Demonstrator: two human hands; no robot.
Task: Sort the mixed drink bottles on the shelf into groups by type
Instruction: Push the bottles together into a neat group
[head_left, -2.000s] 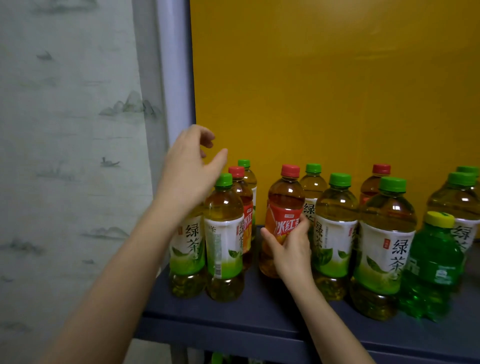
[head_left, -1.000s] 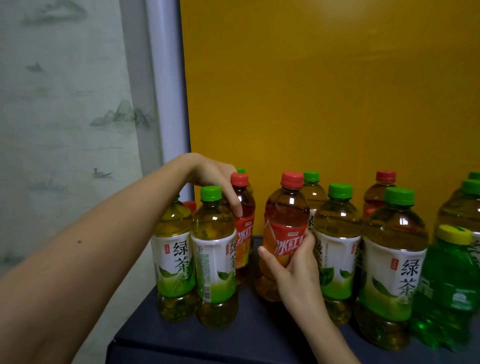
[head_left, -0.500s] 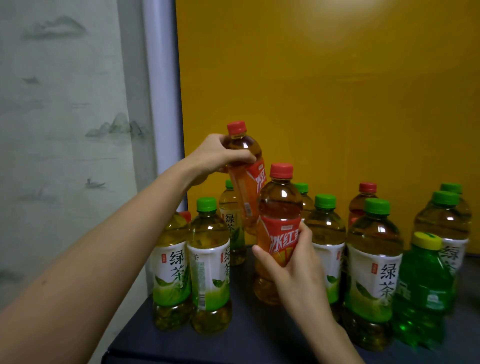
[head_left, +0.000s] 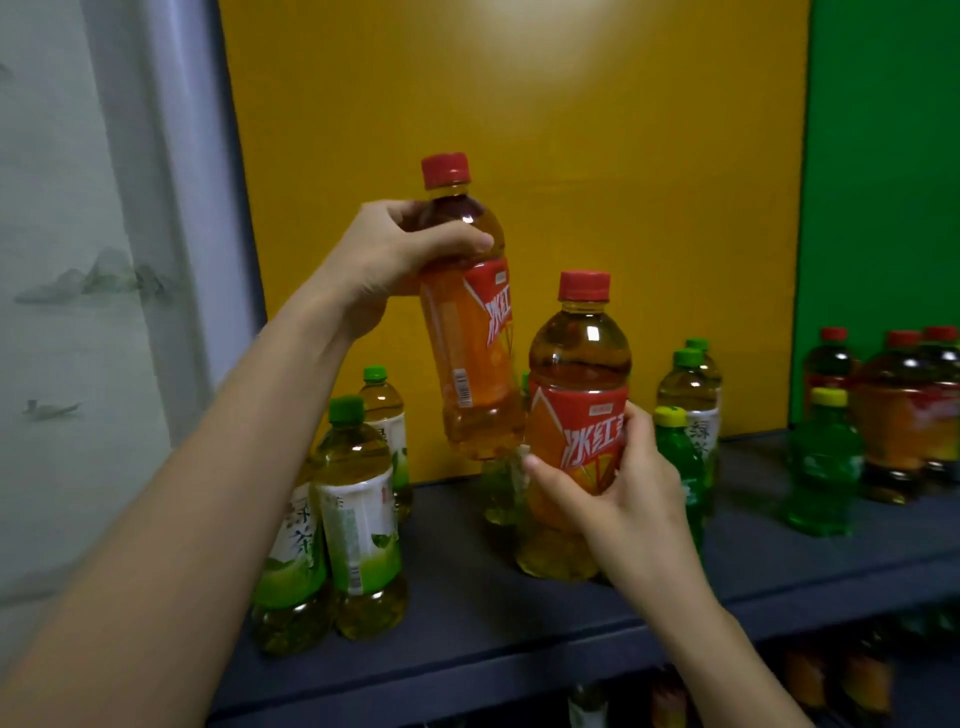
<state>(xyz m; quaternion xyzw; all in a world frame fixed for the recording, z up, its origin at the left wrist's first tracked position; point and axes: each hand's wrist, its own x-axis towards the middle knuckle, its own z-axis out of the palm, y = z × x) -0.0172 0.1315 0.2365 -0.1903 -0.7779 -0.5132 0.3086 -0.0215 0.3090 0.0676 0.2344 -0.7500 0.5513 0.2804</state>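
At the left end of the shelf (head_left: 519, 623), a cluster of green tea bottles (head_left: 358, 519) is seen standing upright, close to the front edge. Above them, a raised red-capped bottle (head_left: 467, 332) is gripped at its shoulder by the left hand (head_left: 384, 260), with fingers and thumb curled round it. It is held clear of the shelf and tilted, cap up and to the left, base lower and to the right.

Just beside that base, a second red-capped bottle (head_left: 576, 415) is held upright by the right hand (head_left: 628, 499), which is wrapped round the label. Whether its base rests on the shelf cannot be told.

Further right, yellow-capped green bottles (head_left: 826, 467) are found, and at the far right, before the green panel (head_left: 883, 156), a red-capped group (head_left: 904, 415) is gathered. That group is judged to be the destination. It lies to the right of both hands, and the right hand is nearer. Bare shelf is available along the front and between the two yellow-capped bottles, though the front edge must be minded.
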